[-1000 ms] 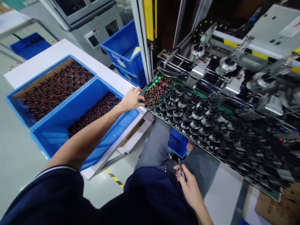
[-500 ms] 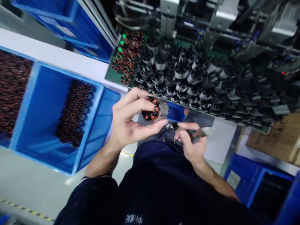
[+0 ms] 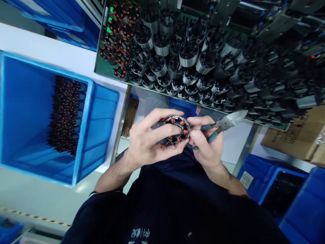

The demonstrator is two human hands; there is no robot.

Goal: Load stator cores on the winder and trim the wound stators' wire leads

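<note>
Copper-wound motor stator (image 3: 186, 130) is held in my left hand (image 3: 149, 137), its ringed end tilted up toward me. The index finger lies across its opening, and thin loose wires trail from its lower side. My right hand (image 3: 208, 145) is closed around a pair of cutting pliers (image 3: 224, 123) with teal grips, jaws pointing away to the upper right. The right thumb and index fingertip meet the stator's right edge; whether they pinch a wire there I cannot make out.
Ahead, a green-topped bench (image 3: 99, 69) bears many upright bare stators (image 3: 189, 54) and, at left, copper-wound ones (image 3: 120, 72). Left stands a blue bin (image 3: 83, 135) with stacked wound stators. Cardboard box (image 3: 286, 135) and blue crates (image 3: 250, 166) are at right.
The stator has turned so its open end faces up toward me. My right hand has come to its edge, and the pliers now point up and right. The view has shifted.
</note>
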